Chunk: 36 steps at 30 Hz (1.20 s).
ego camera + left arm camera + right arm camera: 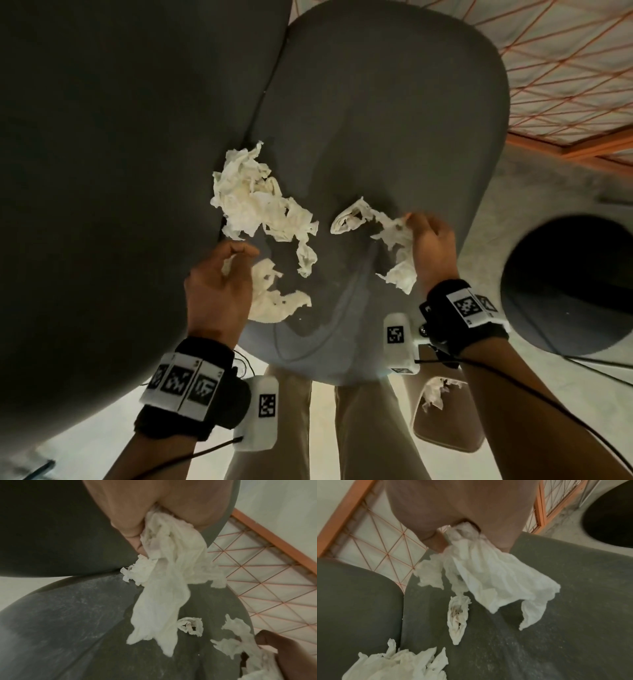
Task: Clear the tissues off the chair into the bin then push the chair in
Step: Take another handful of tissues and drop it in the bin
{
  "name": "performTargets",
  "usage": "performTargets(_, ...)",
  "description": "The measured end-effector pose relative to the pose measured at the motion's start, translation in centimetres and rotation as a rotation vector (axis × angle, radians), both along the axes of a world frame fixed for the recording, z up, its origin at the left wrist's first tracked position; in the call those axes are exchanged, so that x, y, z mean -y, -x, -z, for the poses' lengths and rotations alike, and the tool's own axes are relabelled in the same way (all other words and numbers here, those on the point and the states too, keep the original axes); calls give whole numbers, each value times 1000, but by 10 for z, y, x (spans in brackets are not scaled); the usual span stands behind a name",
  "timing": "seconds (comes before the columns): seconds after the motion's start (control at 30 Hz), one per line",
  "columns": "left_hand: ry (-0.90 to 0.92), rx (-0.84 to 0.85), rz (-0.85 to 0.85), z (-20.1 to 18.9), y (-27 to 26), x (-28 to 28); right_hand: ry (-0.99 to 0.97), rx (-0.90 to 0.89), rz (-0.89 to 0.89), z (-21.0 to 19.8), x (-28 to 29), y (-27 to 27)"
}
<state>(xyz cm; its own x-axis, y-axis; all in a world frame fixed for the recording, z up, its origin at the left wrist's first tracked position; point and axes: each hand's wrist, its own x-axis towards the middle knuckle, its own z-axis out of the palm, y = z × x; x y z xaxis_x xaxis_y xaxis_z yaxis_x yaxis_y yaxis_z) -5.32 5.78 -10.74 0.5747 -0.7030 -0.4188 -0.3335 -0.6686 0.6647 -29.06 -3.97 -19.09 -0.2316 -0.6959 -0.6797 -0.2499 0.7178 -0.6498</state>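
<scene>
Crumpled white tissues lie on the grey chair seat (394, 120). The biggest tissue pile (253, 202) lies by the backrest (120, 171); a small rolled tissue (349, 219) lies mid-seat. My left hand (239, 255) pinches a long tissue (270, 298) that hangs from the fingers (133, 534) above the seat. My right hand (412, 222) grips another tissue (399, 253) near the seat's right edge; it dangles off the seat in the right wrist view (496, 582). A beige bin (445, 435) with a tissue inside stands on the floor, below the right wrist.
A grey round object with a dark opening (575, 284) stands on the floor right of the chair. An orange-framed wire grid panel (561, 68) is beyond the seat. My legs (363, 431) are against the seat's front edge.
</scene>
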Motion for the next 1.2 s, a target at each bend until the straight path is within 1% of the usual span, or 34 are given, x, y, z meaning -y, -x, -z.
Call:
performTargets(0.13,-61,-134,67,-9,12,13,-11,37,20,-10,-1,9)
performTargets(0.17,-74,-126,105,-10,14,16,-11,61,45,-11,-3,12)
performTargets(0.23,-69,-75,169,-12,15,23,15,148,151,-14,-8,17)
performTargets(0.33,-34,-30,207,-16,15,35,79,271,295,-25,-13,25)
performTargets(0.43,-17,-86,269,-24,22,45,157,308,342,-36,-22,34)
performTargets(0.5,-15,-146,296,-29,32,47,200,280,361,-41,-30,41)
performTargets(0.6,-47,-407,164,-27,48,45,174,218,386,-50,-46,49)
performTargets(0.63,-74,-445,147,-26,51,44,150,205,403,-52,-53,51)
performTargets(0.67,-101,-447,178,-25,55,44,132,196,422,-54,-60,53)
performTargets(0.73,-140,-441,270,-25,60,38,113,191,469,-55,-78,54)
performTargets(0.77,-148,-466,299,-28,63,35,99,183,494,-57,-89,54)
performTargets(0.87,-197,-575,351,-38,71,26,26,116,558,-62,-126,54)
performTargets(0.93,-253,-659,379,-44,73,19,14,115,616,-67,-156,50)
performTargets(1.0,-290,-765,427,-47,75,11,21,170,691,-75,-188,46)
performTargets(1.1,-370,-800,527,-48,81,-4,51,320,821,-82,-239,42)
performTargets(1.2,-440,-833,597,-41,93,-21,74,365,968,-81,-292,43)
